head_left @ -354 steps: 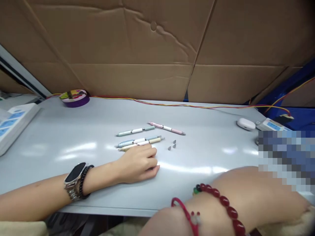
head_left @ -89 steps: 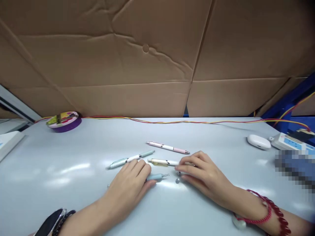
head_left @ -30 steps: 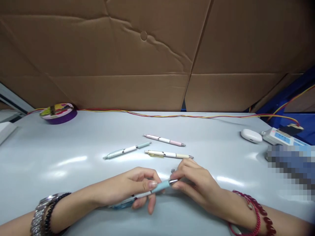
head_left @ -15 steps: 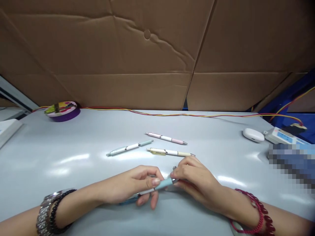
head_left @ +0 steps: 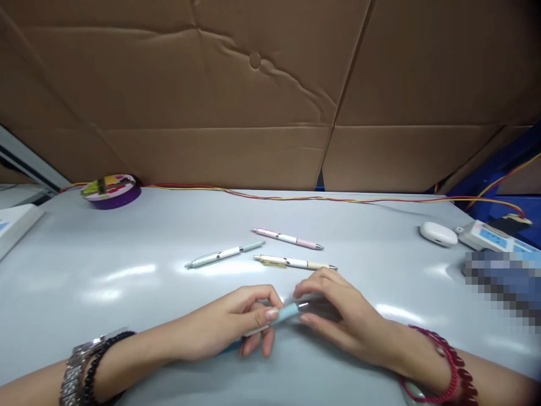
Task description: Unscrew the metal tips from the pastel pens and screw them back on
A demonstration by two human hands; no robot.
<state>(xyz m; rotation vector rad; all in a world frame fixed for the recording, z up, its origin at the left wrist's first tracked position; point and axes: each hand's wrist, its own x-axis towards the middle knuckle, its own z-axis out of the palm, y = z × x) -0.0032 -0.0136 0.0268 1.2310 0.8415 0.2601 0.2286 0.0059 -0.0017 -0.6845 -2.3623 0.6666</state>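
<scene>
Head view: left hand [head_left: 234, 321] grips a blue pen [head_left: 288, 312]; right hand [head_left: 347, 310] (fingers [head_left: 313, 286] parted) hovers just beside the pen's tip [head_left: 303, 306].

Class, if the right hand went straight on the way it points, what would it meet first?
Likely the blue pen, metal tip first, held in the left hand. The tip appears between thumb and fingers of the right hand; depth is unclear.

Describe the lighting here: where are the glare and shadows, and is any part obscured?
In the head view, glare streaks the table left of the green pen and beside the right hand; a shadow falls below the left hand, holding the blue pen; also there, the upper right corner darkens and a pixelated patch hides something at the right edge.
</scene>
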